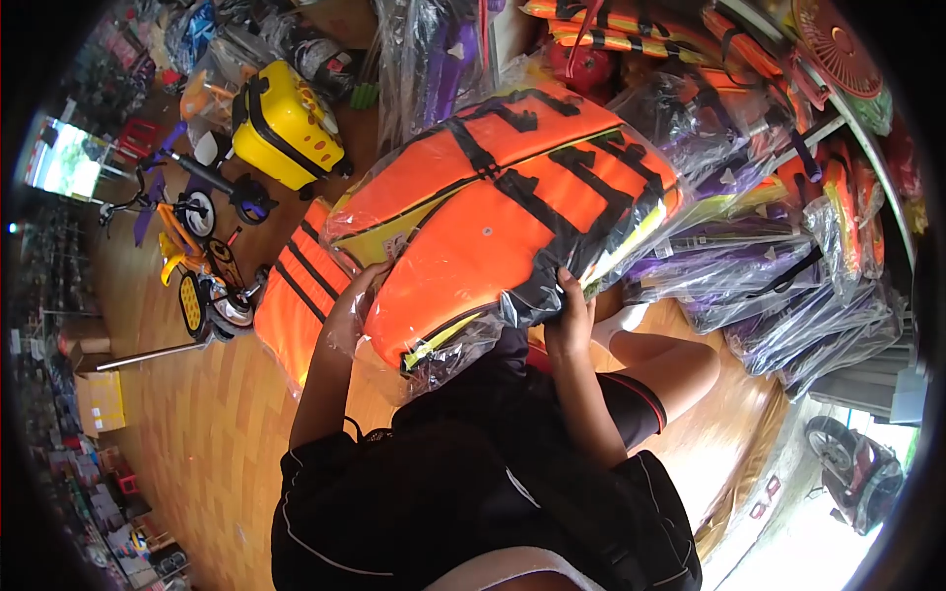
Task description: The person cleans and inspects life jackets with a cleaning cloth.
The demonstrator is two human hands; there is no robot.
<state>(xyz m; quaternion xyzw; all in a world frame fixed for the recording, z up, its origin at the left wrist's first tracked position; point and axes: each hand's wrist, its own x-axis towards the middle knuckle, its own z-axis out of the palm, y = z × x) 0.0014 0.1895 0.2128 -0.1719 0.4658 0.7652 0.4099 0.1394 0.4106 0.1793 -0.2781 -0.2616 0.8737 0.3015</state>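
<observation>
An orange life jacket [483,231] with black straps and yellow edging, wrapped in clear plastic, lies tilted across both my hands in front of my lap. My left hand [363,291] grips its lower left edge, where the plastic is bunched at the wrist. On the near right edge, by the black straps, my right hand [572,313] holds on with the thumb on top; its other fingers are mostly hidden. Beneath and to the left, a second orange life jacket [301,286] with black bands rests on the wooden floor, partly covered.
To the left stand a yellow wheeled suitcase [286,123] and a small orange bike [202,256]. Plastic-wrapped purple items [729,266] are piled at right, with more orange life jackets [631,34] behind. A cardboard box [99,399] sits far left. A motorcycle [852,468] shows outside at lower right.
</observation>
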